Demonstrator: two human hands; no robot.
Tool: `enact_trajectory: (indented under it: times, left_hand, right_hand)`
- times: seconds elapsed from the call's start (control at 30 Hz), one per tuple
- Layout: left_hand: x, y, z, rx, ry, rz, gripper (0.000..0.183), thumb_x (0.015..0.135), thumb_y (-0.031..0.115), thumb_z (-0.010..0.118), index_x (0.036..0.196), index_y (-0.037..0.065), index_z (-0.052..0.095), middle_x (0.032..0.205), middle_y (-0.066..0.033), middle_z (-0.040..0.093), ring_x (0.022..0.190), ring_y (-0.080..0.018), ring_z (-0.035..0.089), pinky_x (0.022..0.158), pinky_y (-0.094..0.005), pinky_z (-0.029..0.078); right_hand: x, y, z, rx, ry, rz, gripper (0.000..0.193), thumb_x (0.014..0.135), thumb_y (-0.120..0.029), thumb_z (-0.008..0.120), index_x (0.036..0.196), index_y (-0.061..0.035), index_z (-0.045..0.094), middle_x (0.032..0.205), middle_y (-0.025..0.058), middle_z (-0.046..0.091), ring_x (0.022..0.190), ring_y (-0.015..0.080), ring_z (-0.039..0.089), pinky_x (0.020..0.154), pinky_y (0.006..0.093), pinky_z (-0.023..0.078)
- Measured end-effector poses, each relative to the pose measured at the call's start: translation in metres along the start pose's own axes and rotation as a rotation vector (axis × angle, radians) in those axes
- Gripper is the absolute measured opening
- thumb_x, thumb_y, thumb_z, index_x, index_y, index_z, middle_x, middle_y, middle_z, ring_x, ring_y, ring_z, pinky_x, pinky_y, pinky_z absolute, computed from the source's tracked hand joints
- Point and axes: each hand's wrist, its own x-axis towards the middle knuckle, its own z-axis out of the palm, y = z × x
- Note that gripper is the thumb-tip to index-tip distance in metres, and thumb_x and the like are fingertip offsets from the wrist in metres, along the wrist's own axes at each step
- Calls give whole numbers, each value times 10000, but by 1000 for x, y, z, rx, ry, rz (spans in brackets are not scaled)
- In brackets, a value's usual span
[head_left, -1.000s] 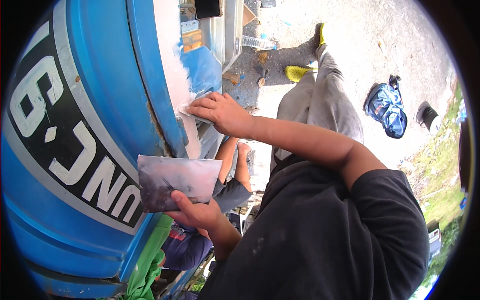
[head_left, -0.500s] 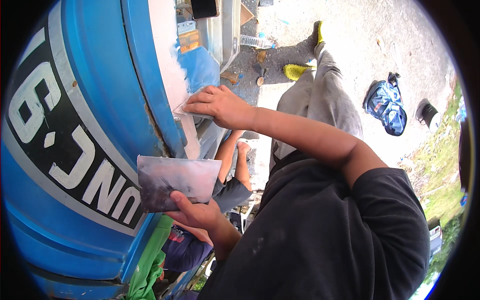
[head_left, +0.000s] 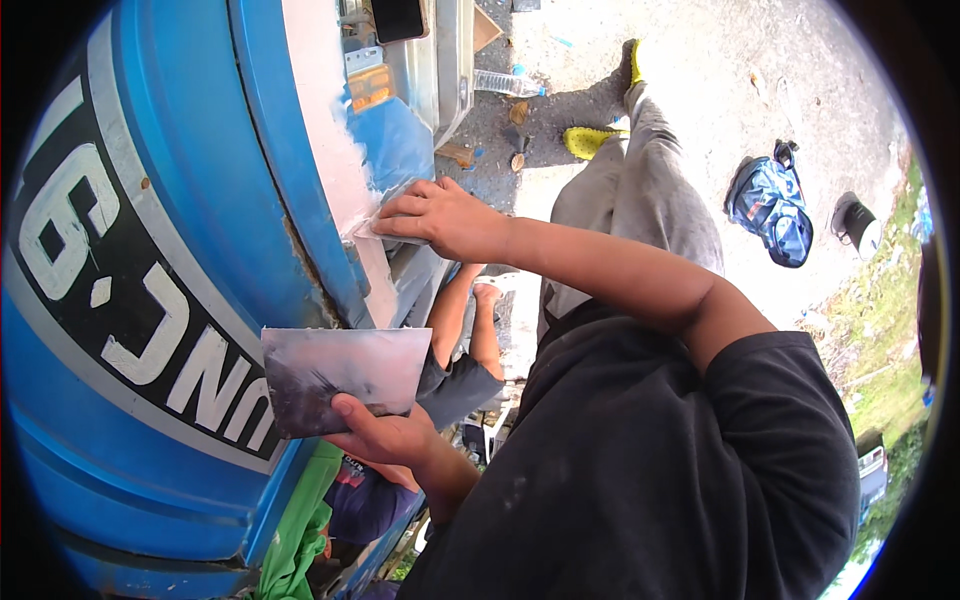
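My left hand (head_left: 385, 430) holds a flat, thin plate (head_left: 350, 365), smeared dark grey with a pinkish tint, thumb on its face and the other fingers beneath it. My right hand (head_left: 450, 222) is closed on a thin, flat spreader (head_left: 405, 238), mostly hidden under the fingers. Its edge touches a strip of pink filler (head_left: 325, 120) along the edge of the blue vehicle panel (head_left: 200, 130). The filler borders a blue patch (head_left: 395, 140), and its lower part (head_left: 378, 285) runs down below my right hand.
A phone (head_left: 400, 18) lies near the vehicle's edge at the top. On the ground are a plastic bottle (head_left: 508, 84) and a dark blue bag (head_left: 772, 210). A co-worker's bare legs (head_left: 485, 325) and a green cloth (head_left: 300, 520) are below the vehicle's edge.
My left hand has shifted slightly left and down with the plate. The fingers of my right hand have moved slightly down along the filler with the spreader.
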Motion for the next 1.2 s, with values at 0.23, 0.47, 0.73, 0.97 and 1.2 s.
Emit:
enact_trajectory:
  times: [0.23,0.47,0.73,0.97,1.2]
  left_hand:
    - [0,2,-2,2,-9,-18,689,957,251,594,1504,3,256,1487,-283,360,1322,-385,464,1082,-500,421]
    - [-4,5,3,-34,-12,-28,699,951,220,604,1512,15,243,1495,-269,360,1333,-383,452,1090,-503,412]
    - [-7,6,4,-43,-13,5,701,949,200,607,1519,23,240,1507,-263,347,1342,-384,441,1106,-505,395]
    - [-8,9,9,-39,-11,7,708,953,209,602,1523,28,223,1518,-257,330,1350,-385,433,1110,-505,394]
    - [-6,10,13,-87,-29,7,682,962,294,610,1501,20,294,1527,-220,333,1370,-365,408,1133,-507,360]
  right_hand:
    - [-12,1,10,-1,-29,-25,567,839,-6,546,1356,-239,557,1351,-12,546,1189,245,513,938,425,435]
    - [-8,4,12,552,98,264,527,841,61,514,1353,-64,512,1269,141,570,1170,345,541,1005,414,431]
    - [-4,-38,30,965,209,510,437,863,29,498,1299,1,515,1231,220,559,1182,351,543,1009,395,435]
    - [-12,-45,43,829,204,407,490,864,56,490,1346,-31,479,1230,178,559,1177,303,549,1004,373,433]
    - [-6,-37,21,947,37,404,504,855,51,463,1351,-35,482,1267,168,553,1209,306,534,1041,377,412]
